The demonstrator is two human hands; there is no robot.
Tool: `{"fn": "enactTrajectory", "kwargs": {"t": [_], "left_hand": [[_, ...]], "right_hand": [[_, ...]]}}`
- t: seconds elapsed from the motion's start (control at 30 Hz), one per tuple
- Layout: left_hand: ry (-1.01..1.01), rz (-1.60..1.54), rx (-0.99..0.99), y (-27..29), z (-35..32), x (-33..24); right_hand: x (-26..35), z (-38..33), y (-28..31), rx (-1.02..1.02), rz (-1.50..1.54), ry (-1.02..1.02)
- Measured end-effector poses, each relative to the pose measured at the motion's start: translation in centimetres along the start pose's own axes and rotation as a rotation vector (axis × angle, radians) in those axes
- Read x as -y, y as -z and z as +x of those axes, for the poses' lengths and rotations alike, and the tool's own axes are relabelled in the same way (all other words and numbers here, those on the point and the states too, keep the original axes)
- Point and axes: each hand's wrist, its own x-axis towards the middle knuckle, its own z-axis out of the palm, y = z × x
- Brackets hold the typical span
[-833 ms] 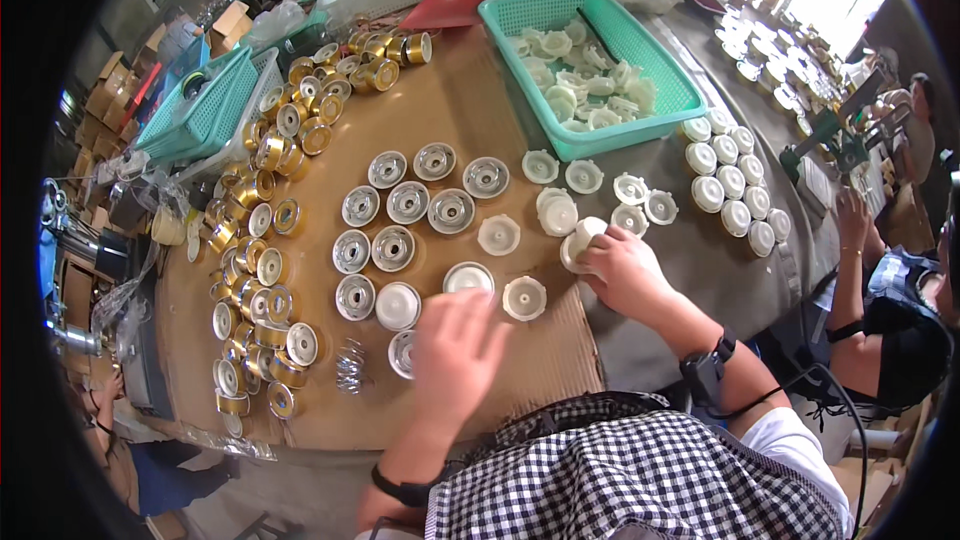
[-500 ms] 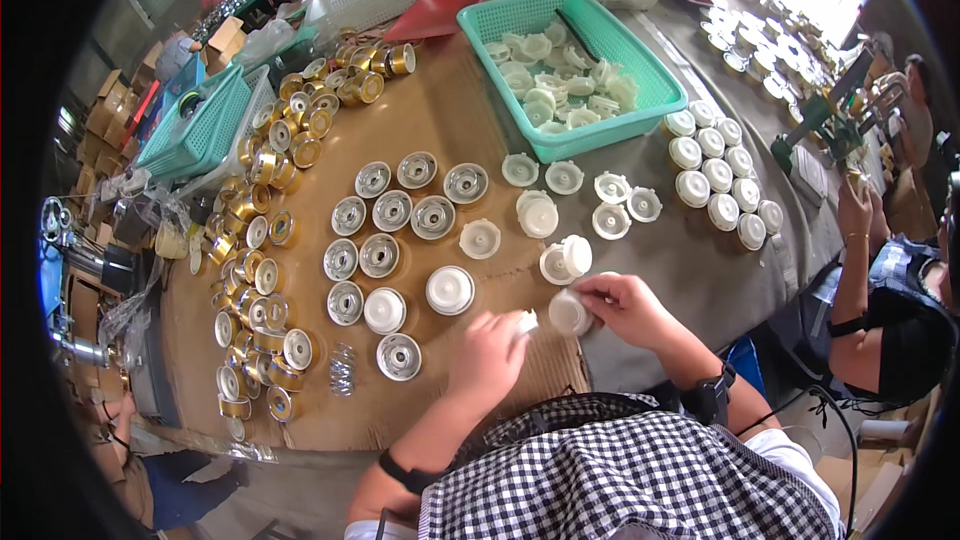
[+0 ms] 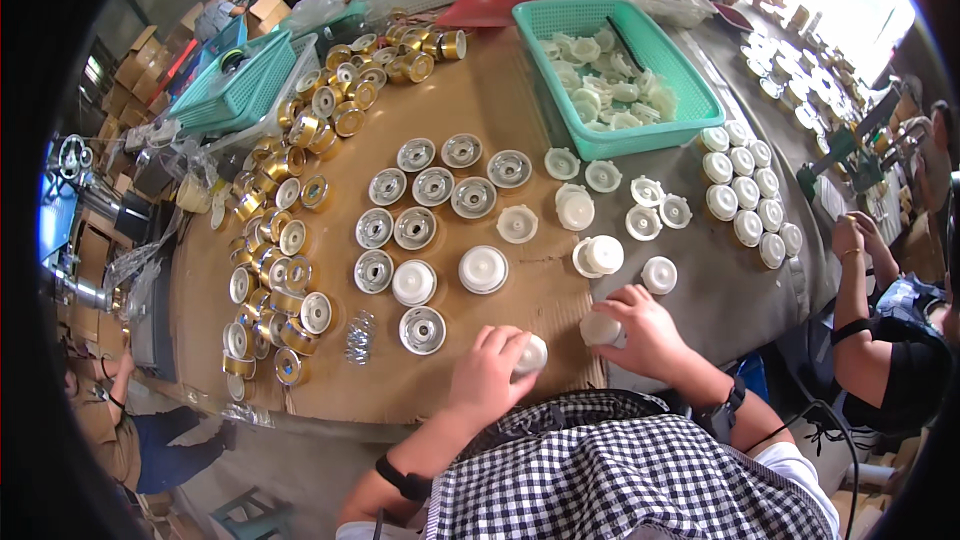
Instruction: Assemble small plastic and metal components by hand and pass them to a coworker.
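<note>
The person's left hand point(image 3: 490, 372) is curled around a small white plastic cap point(image 3: 531, 354), fingers closed on it at the near edge of the brown cardboard sheet point(image 3: 500, 110) that covers the worktable. The right hand point(image 3: 640, 332) sits just beside it, fingers wrapped over a second white cap point(image 3: 600, 329) that rests on the cardboard, so both hands grip one piece each and lie close together in front of the checked shirt. Just beyond the left hand stands a silver metal disc point(image 3: 422, 329), with a coiled metal spring point(image 3: 359, 337) to its left. Farther out, more silver discs point(image 3: 433, 186) stand in loose rows, mixed with round white lids point(image 3: 483, 269). A white cap point(image 3: 659, 274) lies just beyond the right hand, and further white caps point(image 3: 646, 207) are scattered beyond it. To the person's left a long heap of gold-coloured metal rings point(image 3: 290, 240) curves along the cardboard's edge. At the far side a teal plastic basket point(image 3: 690, 90) holds a pile of white plastic parts, and a second teal basket point(image 3: 235, 90) stands to the far left. On the grey tabletop to the right, white caps in neat rows point(image 3: 745, 195) stand well apart from the hands. Another person's hands point(image 3: 858, 238) rest at the right edge of the table.
</note>
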Motion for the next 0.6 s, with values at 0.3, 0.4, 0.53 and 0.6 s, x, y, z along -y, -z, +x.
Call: {"fn": "enactTrajectory", "kwargs": {"t": [0.3, 0.4, 0.53, 0.6], "left_hand": [[0.238, 0.091, -0.786, 10.2, -1.1, 7.2], [0.279, 0.16, -0.781, 11.5, 0.7, 10.8], [0.361, 0.203, -0.567, 10.9, 1.8, 12.8], [0.354, 0.279, -0.483, 10.7, 1.7, 13.0]], "right_hand": [[7.9, 16.7, -0.7, -0.288, 0.149, 0.31], [10.7, 23.4, -4.4, -0.266, 0.047, 0.36], [12.2, 26.1, -7.3, -0.036, -0.128, 0.273], [11.9, 25.9, -8.2, 0.006, -0.132, 0.245]]}}
